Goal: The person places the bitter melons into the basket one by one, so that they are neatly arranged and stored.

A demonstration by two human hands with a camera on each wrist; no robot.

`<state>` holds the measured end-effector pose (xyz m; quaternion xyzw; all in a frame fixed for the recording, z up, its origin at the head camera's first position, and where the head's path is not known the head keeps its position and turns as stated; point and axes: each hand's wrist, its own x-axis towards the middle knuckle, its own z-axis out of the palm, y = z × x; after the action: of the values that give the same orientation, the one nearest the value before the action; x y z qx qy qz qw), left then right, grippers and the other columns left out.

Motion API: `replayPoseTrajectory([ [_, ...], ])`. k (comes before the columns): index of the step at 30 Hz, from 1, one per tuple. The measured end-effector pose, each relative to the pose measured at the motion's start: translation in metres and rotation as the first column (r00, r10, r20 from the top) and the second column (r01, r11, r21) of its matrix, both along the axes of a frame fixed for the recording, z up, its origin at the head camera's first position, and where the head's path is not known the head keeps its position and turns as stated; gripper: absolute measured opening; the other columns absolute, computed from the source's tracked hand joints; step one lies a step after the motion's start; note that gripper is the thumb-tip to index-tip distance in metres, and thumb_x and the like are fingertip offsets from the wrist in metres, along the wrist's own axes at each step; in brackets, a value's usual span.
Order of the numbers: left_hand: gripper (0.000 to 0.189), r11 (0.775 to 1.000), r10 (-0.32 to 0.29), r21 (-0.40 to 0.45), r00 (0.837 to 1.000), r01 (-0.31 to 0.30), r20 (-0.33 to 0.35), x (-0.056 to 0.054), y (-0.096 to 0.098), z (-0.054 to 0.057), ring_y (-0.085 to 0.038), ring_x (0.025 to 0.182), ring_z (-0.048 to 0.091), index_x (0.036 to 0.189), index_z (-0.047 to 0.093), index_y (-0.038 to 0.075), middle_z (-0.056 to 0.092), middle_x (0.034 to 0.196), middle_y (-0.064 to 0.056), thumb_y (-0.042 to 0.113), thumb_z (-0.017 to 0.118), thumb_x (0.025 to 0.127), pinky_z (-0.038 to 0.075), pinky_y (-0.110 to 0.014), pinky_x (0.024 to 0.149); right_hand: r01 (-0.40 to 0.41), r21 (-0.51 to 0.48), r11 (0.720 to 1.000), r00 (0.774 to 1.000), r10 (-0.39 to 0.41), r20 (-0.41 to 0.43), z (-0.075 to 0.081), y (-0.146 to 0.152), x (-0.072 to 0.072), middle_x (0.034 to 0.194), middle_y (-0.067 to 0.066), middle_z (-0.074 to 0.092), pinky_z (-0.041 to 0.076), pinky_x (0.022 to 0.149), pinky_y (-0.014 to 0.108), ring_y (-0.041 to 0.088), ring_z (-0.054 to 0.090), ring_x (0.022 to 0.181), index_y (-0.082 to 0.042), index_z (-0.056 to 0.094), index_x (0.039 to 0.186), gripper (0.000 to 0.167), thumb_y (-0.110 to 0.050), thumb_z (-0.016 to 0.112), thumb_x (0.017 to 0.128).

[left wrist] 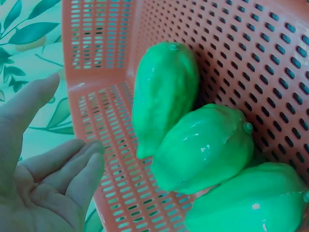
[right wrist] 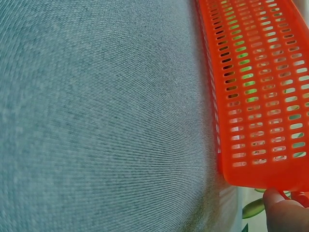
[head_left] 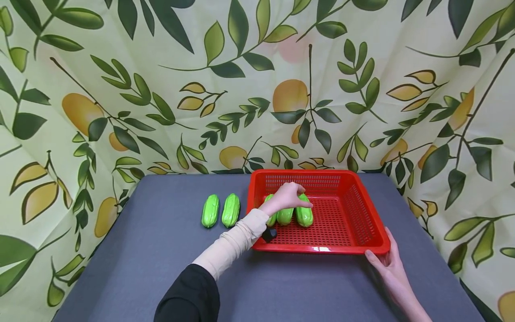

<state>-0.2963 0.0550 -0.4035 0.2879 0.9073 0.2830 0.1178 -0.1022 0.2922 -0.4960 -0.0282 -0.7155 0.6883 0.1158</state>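
Note:
A red perforated basket point(head_left: 342, 214) sits on the table with three shiny green gourds in its left part, among them the rightmost gourd point(head_left: 304, 215). Over them hovers my left hand point(head_left: 284, 197); in the left wrist view its thumb and fingers stand apart with nothing between them, beside the gourds point(left wrist: 166, 92). My right hand point(head_left: 389, 264) grips the basket's near right corner, thumb on the rim; the right wrist view shows only a bit of the thumb and fingers point(right wrist: 287, 212) there. Two more gourds, one left point(head_left: 210, 210) and one right point(head_left: 231, 210), lie on the table left of the basket.
A grey cloth point(head_left: 161, 241) covers the table. Behind and beside it hangs a curtain point(head_left: 249, 89) printed with leaves and fruit. My left forearm point(head_left: 227, 246) crosses the basket's near left edge, with a small black device point(head_left: 269, 234) at the wrist.

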Motion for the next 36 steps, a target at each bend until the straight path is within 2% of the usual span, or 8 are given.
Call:
replayPoseTrajectory([
  [6, 0.055, 0.997, -0.029, 0.076, 1.000, 0.028, 0.009, 0.001, -0.004, 0.003, -0.017, 0.115, 0.061, 0.127, 0.060, 0.004, 0.063, 0.127, -0.008, 0.033, 0.074, 0.082, 0.048, -0.024, 0.097, 0.011, 0.020, 1.000, 0.999, -0.012, 0.044, 0.001, 0.000, -0.001, 0.157, 0.008, 0.007, 0.033, 0.088, -0.005, -0.021, 0.035, 0.114, -0.021, -0.006, 0.153, 0.085, -0.004, 0.053, 0.094],
  [11, 0.058, 0.986, -0.064, 0.157, 0.998, 0.062, 0.006, 0.001, -0.007, 0.009, -0.015, 0.119, 0.059, 0.130, 0.057, 0.005, 0.061, 0.130, -0.006, 0.032, 0.074, 0.082, 0.047, -0.023, 0.099, 0.013, 0.026, 1.000, 0.998, -0.014, 0.055, 0.000, 0.001, -0.001, 0.159, 0.010, 0.004, 0.033, 0.088, -0.005, -0.022, 0.035, 0.114, -0.021, -0.007, 0.153, 0.085, -0.005, 0.053, 0.095],
  [14, 0.058, 0.969, -0.077, 0.236, 0.997, 0.075, -0.003, 0.001, -0.007, 0.014, -0.015, 0.120, 0.058, 0.132, 0.056, 0.005, 0.060, 0.132, -0.007, 0.030, 0.074, 0.082, 0.046, -0.022, 0.099, 0.010, 0.031, 0.999, 0.999, -0.012, 0.046, 0.000, 0.000, -0.001, 0.158, 0.009, 0.005, 0.033, 0.088, -0.005, -0.022, 0.035, 0.114, -0.021, -0.006, 0.153, 0.085, -0.005, 0.053, 0.095],
  [19, 0.055, 0.932, -0.066, 0.358, 0.998, 0.061, 0.004, 0.001, -0.007, 0.023, -0.015, 0.122, 0.057, 0.132, 0.055, 0.006, 0.059, 0.133, -0.007, 0.024, 0.073, 0.083, 0.046, -0.020, 0.098, 0.006, 0.034, 0.999, 0.999, -0.007, 0.034, 0.000, 0.000, 0.000, 0.158, 0.007, 0.007, 0.033, 0.088, -0.004, -0.022, 0.036, 0.115, -0.021, -0.005, 0.153, 0.084, -0.005, 0.053, 0.095],
  [30, 0.053, 0.880, -0.068, 0.473, 0.997, 0.043, 0.036, 0.011, -0.020, 0.041, -0.014, 0.123, 0.056, 0.131, 0.056, 0.007, 0.059, 0.133, -0.007, 0.020, 0.073, 0.083, 0.047, -0.020, 0.097, 0.006, 0.008, 1.000, 1.000, -0.006, -0.001, -0.002, 0.001, 0.000, 0.151, 0.000, 0.017, 0.036, 0.087, -0.003, -0.019, 0.038, 0.113, -0.020, -0.005, 0.153, 0.084, -0.001, 0.052, 0.094],
  [36, 0.053, 0.859, -0.066, 0.511, 0.996, 0.025, 0.062, 0.017, -0.029, 0.045, -0.011, 0.125, 0.054, 0.132, 0.056, 0.008, 0.058, 0.134, -0.004, 0.019, 0.073, 0.083, 0.046, -0.020, 0.099, -0.012, -0.008, 1.000, 1.000, 0.012, -0.011, -0.003, 0.000, 0.000, 0.151, -0.002, 0.017, 0.036, 0.087, -0.003, -0.019, 0.039, 0.114, -0.019, -0.005, 0.153, 0.084, -0.001, 0.051, 0.094],
])
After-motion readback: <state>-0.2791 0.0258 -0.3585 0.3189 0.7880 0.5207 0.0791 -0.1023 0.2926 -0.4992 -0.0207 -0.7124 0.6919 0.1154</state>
